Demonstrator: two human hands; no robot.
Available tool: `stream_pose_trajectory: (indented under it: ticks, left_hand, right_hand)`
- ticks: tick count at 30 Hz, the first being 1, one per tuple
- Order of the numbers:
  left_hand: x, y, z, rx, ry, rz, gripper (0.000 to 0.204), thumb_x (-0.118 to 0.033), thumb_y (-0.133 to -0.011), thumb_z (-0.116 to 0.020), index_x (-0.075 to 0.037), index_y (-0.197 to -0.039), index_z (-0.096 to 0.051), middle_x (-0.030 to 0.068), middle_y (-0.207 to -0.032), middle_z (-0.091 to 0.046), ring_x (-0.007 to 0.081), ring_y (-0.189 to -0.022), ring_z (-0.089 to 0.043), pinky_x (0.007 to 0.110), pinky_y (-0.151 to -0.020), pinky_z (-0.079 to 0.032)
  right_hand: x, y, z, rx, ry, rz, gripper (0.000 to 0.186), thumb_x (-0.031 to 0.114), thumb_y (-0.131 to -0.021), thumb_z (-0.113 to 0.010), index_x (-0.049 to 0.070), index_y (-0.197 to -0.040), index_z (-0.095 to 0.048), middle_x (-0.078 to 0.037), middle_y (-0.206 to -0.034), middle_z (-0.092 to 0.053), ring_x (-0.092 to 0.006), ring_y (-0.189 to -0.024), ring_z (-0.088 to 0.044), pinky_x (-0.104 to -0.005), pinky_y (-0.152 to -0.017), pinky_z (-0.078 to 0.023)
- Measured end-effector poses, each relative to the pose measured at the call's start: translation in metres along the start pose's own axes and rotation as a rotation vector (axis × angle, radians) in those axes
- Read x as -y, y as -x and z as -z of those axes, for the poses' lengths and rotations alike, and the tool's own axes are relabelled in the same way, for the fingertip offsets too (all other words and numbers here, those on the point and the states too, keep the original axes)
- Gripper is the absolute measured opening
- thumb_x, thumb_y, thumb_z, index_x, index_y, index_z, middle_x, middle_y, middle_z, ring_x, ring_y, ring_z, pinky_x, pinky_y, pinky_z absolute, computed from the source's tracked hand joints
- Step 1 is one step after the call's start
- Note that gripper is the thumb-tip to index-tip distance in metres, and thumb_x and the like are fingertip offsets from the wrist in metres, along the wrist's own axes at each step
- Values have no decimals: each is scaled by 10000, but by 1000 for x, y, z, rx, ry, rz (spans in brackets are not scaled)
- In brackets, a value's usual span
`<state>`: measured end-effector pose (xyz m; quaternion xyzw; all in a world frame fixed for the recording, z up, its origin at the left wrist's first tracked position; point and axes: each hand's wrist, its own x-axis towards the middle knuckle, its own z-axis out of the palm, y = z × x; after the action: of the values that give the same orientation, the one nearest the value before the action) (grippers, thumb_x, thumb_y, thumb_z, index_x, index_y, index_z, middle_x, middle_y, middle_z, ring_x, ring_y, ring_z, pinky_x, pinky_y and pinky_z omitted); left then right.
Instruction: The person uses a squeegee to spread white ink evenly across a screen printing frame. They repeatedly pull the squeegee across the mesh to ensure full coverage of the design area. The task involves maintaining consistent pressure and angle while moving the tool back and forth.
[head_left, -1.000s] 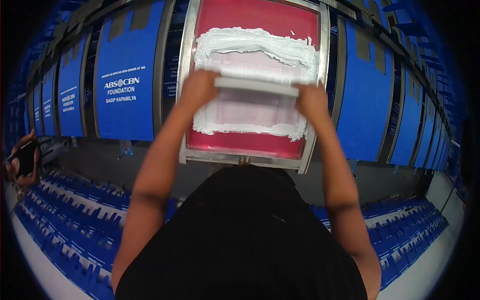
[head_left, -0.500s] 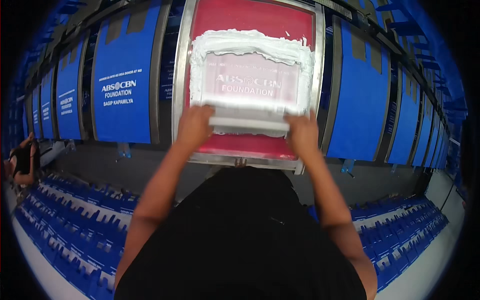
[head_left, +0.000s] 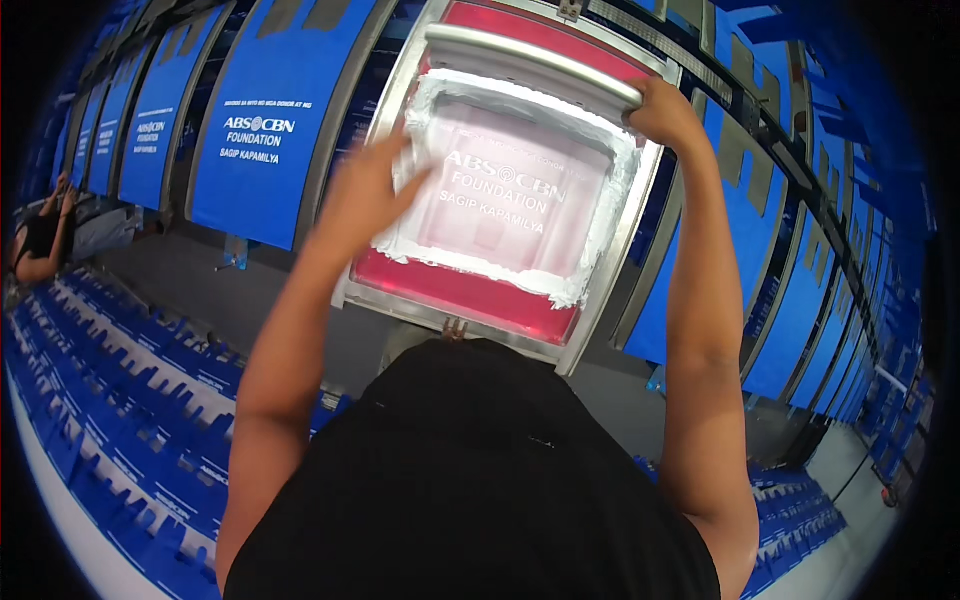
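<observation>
Long pale bar with a rounded edge lies across the upper part of a red flat screen in a silver metal frame. Right hand closed on its right end; left hand off it, fingers spread. Risk, I judge: held at one end only, the bar could tip into the thick white paste—or the left fingers smear it. Left fingertips blurred; right grip's underside and whatever lies beneath the screen—hidden.

A: State the condition of the left grip.
B: Blurred; finger outlines indistinct.
A: Right grip?
B: Fingertips apparently hidden, in part, behind the pale bar.
A: Co-worker, far left?
B: Too small; hand details unresolved.
A: Black shirt?
B: Cut off by the lower edge.
</observation>
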<state>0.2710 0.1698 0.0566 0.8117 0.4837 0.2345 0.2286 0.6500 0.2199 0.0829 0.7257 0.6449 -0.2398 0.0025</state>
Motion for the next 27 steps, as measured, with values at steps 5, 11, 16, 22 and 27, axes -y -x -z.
stream_pose_trajectory:
  ticks: [5,11,16,22,27]
  left_hand:
    - [11,197,-52,1073,420,550,432,-424,-909,-608,-2,-966,-681,151,-908,-690,244,-819,-643,373,-745,-487]
    - [31,287,-105,927,931,676,417,-399,-954,-576,2,-912,-681,-24,-757,-611,59,-725,-533,247,-654,-444]
    - [12,279,-79,892,965,663,407,-385,-961,-568,-43,-754,-644,-36,-594,-506,42,-543,-426,224,-504,-350]
    - [4,313,-71,874,1009,651,427,-416,-966,-545,-52,-767,-647,-47,-592,-488,46,-543,-422,207,-510,-340]
    - [-7,323,-50,845,931,612,458,-449,-968,-521,-56,-777,-659,-33,-598,-526,50,-544,-439,221,-505,-354]
  right_hand:
    - [-13,-32,-45,29,46,85,514,82,-652,-670,32,-1163,-632,-182,-885,-690,-264,-641,-682,-351,-523,-558]
    - [38,-18,-80,-94,165,191,514,104,-660,-608,74,-1173,-639,-200,-1038,-674,-346,-937,-659,-415,-824,-519]
    - [70,14,-97,-122,107,87,521,83,-651,-576,93,-1167,-647,-211,-1034,-667,-364,-1004,-624,-415,-886,-487]
    - [139,204,-167,17,154,46,465,80,-654,-654,180,-1108,-674,-104,-1016,-686,-291,-982,-638,-407,-835,-511]
    - [186,339,-235,-284,58,161,406,-18,-614,-599,65,-1008,-648,-103,-848,-632,-308,-833,-590,-429,-749,-474]
